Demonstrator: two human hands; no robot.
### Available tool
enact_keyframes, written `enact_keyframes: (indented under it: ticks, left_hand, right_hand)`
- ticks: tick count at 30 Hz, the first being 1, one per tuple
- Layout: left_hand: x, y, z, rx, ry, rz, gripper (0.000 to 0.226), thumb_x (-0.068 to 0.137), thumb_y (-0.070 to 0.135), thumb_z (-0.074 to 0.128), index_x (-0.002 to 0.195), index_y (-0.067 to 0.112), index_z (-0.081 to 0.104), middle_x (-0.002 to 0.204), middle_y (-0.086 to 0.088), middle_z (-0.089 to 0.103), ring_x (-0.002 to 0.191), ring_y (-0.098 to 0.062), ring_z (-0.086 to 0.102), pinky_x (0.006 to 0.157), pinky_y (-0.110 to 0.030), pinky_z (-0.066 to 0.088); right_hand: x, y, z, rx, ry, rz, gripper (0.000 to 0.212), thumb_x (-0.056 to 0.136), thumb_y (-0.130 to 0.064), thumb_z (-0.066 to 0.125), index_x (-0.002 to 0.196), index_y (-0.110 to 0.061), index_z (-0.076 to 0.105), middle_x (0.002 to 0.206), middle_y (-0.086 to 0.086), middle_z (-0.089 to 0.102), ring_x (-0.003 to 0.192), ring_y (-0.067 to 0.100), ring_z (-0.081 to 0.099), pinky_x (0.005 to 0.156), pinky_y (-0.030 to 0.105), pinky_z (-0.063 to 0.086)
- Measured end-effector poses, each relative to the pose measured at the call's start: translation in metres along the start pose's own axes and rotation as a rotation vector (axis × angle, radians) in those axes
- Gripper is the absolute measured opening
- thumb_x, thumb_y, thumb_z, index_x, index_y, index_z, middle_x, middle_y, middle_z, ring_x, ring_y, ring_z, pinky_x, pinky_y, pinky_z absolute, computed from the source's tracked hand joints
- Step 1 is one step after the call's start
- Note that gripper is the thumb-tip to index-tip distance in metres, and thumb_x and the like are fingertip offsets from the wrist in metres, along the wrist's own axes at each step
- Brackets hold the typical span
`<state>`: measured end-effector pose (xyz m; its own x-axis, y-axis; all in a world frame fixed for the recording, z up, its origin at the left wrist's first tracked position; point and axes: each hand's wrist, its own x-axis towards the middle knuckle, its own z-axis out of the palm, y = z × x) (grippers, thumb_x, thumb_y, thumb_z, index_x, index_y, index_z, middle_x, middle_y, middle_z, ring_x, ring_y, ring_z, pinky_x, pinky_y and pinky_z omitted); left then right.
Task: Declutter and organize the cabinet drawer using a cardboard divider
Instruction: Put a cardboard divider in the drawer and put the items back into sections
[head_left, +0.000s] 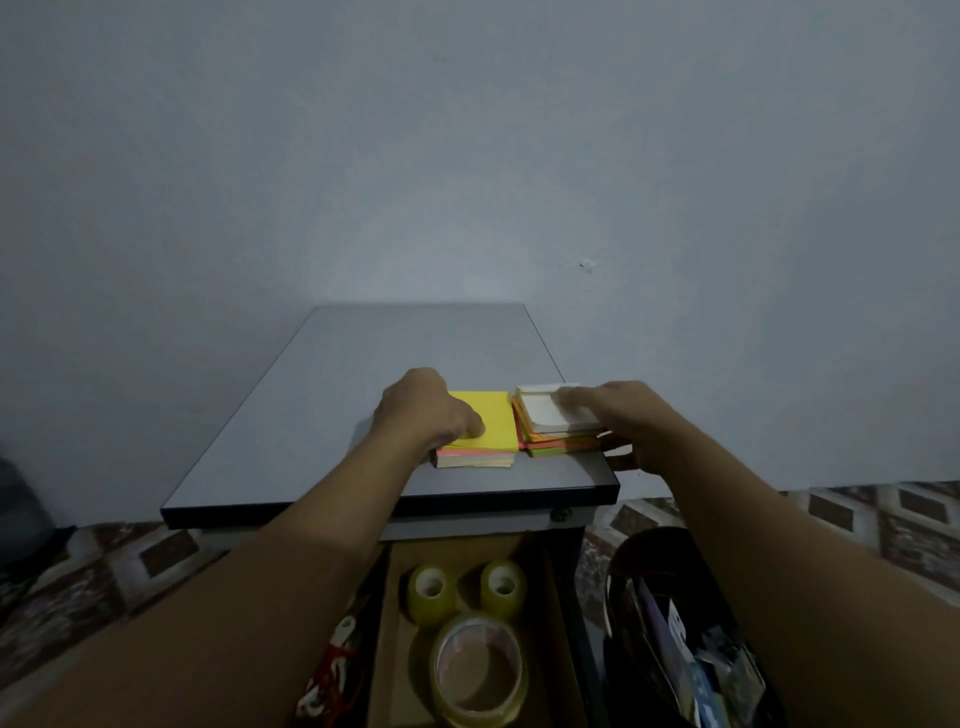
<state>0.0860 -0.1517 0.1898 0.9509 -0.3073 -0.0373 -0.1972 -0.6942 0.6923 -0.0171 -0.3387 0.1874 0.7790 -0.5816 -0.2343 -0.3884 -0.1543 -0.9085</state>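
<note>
A yellow-topped sticky-note pad (493, 423) lies on the grey cabinet top (363, 364) near its front edge. My left hand (423, 410) grips its left side, thumb pressed on the top sheet. Just to the right sits a stack of note pads (556, 439), white on top with orange and green beneath. My right hand (623, 421) holds this stack, with blurred fingers over the white top and the thumb at its near right side. Below, the open drawer (566, 613) carries a cardboard divider (395, 623) holding two small tape rolls (431, 590) (501, 584) and a large tape roll (478, 670).
A red and white corded item (332, 670) lies in the drawer left of the cardboard. A black bag (675, 639) full of papers stands on the patterned floor at the right. A plain wall rises behind the cabinet.
</note>
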Motion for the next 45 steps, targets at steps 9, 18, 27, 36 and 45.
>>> enact_keyframes:
  ticks: [9, 18, 27, 36, 45]
  left_hand:
    - [0.001, -0.002, 0.010, -0.146, -0.026, 0.060, 0.069, 0.071, 0.017, 0.083, 0.135, 0.019, 0.058, 0.131, -0.007, 0.059, 0.108, -0.025, 0.058, 0.078, -0.028, 0.049]
    - [-0.005, 0.003, 0.012, -0.185, -0.127, 0.111, 0.080, 0.066, 0.010, 0.086, 0.139, 0.020, 0.054, 0.117, -0.003, 0.048, 0.102, -0.023, 0.055, 0.073, -0.026, 0.048]
    - [-0.026, -0.007, 0.013, -0.209, -0.148, 0.090, 0.069, 0.067, 0.013, 0.087, 0.129, 0.019, 0.058, 0.117, -0.002, 0.048, 0.105, -0.021, 0.053, 0.081, -0.032, 0.050]
    - [-0.066, -0.022, 0.019, -0.133, -0.048, 0.135, 0.065, 0.071, 0.031, 0.083, 0.131, 0.025, 0.058, 0.125, -0.001, 0.057, 0.110, -0.019, 0.056, 0.091, -0.033, 0.050]
    - [-0.085, -0.017, 0.015, 0.145, -0.089, 0.173, 0.068, 0.087, 0.044, 0.064, 0.149, 0.030, 0.040, 0.150, -0.002, 0.045, 0.126, -0.026, 0.052, 0.098, -0.036, 0.047]
  right_hand:
    - [0.010, 0.014, -0.002, -0.047, -0.070, -0.212, 0.057, 0.089, -0.035, 0.071, 0.142, -0.031, 0.049, 0.124, 0.012, 0.059, 0.094, 0.025, 0.066, 0.058, 0.029, 0.055]
    - [0.009, 0.012, -0.011, -0.088, -0.156, -0.200, 0.052, 0.088, -0.028, 0.073, 0.136, -0.030, 0.054, 0.126, 0.006, 0.057, 0.102, 0.026, 0.062, 0.074, 0.037, 0.054]
    - [-0.015, 0.027, -0.013, 0.108, -0.153, -0.126, 0.041, 0.084, -0.014, 0.076, 0.120, -0.026, 0.061, 0.115, 0.011, 0.064, 0.090, 0.025, 0.065, 0.066, 0.034, 0.058]
    - [-0.049, 0.041, -0.013, 0.122, -0.099, -0.167, 0.040, 0.083, -0.013, 0.074, 0.119, -0.024, 0.060, 0.115, 0.005, 0.063, 0.074, 0.021, 0.061, 0.060, 0.032, 0.046]
    - [-0.067, 0.041, -0.009, 0.133, -0.072, -0.156, 0.043, 0.086, -0.010, 0.072, 0.124, -0.024, 0.056, 0.113, 0.002, 0.057, 0.084, 0.027, 0.065, 0.071, 0.044, 0.059]
